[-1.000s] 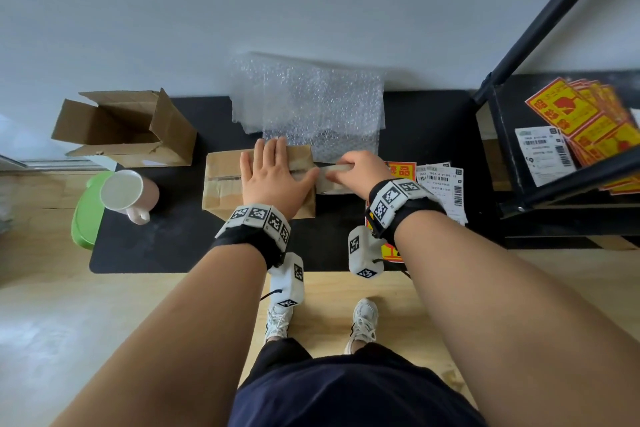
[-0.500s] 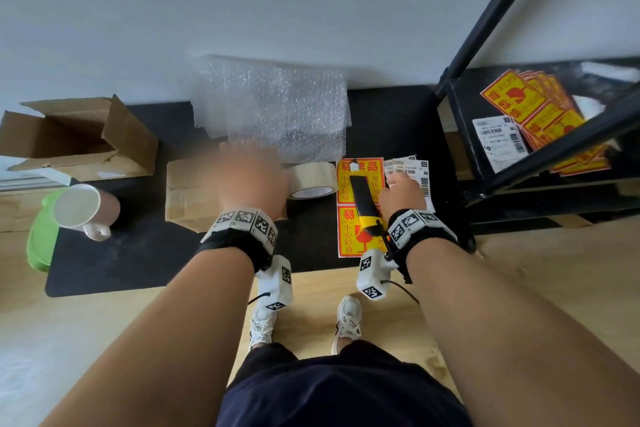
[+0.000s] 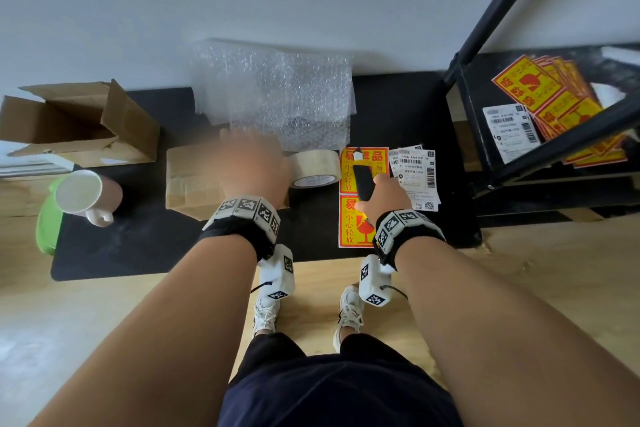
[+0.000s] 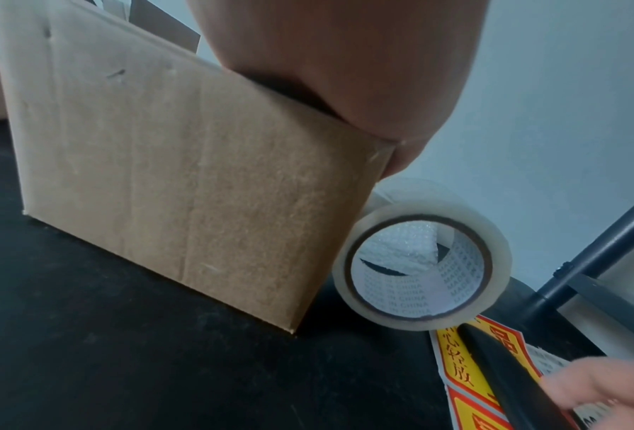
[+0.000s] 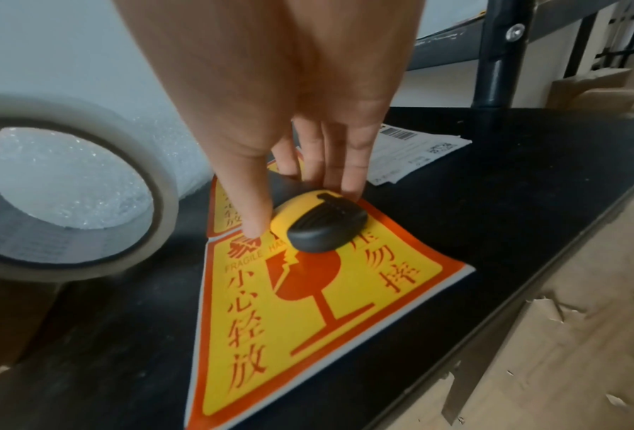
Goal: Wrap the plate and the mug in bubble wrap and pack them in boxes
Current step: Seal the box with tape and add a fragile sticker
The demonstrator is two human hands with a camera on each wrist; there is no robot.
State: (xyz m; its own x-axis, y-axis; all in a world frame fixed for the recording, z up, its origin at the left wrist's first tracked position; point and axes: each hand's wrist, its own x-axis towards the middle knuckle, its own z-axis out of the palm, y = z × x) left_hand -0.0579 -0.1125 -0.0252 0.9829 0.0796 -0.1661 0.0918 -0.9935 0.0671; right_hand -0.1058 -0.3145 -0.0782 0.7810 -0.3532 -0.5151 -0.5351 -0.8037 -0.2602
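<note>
A closed cardboard box (image 3: 194, 180) sits mid-mat with my left hand (image 3: 249, 163) blurred on top of it. In the left wrist view the palm (image 4: 344, 58) lies on the box's (image 4: 179, 189) top edge, thumb over the right corner. My right hand (image 3: 381, 191) pinches the rear of a black-and-yellow utility knife (image 3: 363, 180) that lies on the fragile stickers (image 3: 353, 229); thumb and fingers (image 5: 344, 180) flank the knife (image 5: 322, 224). A pink mug (image 3: 86, 194) lies on its side on a green plate (image 3: 46, 229) at the left. Bubble wrap (image 3: 277, 94) leans on the wall.
A roll of clear tape (image 3: 315, 170) stands between the box and the stickers. An open empty box (image 3: 76, 121) is at the back left. Shipping labels (image 3: 415, 177) lie right of the knife. A black rack (image 3: 485, 28) holding more stickers (image 3: 554, 104) closes off the right.
My right hand left the box's right end and brought the knife down onto the stickers. The tape roll now stands free beside the box. My left hand stays on the box.
</note>
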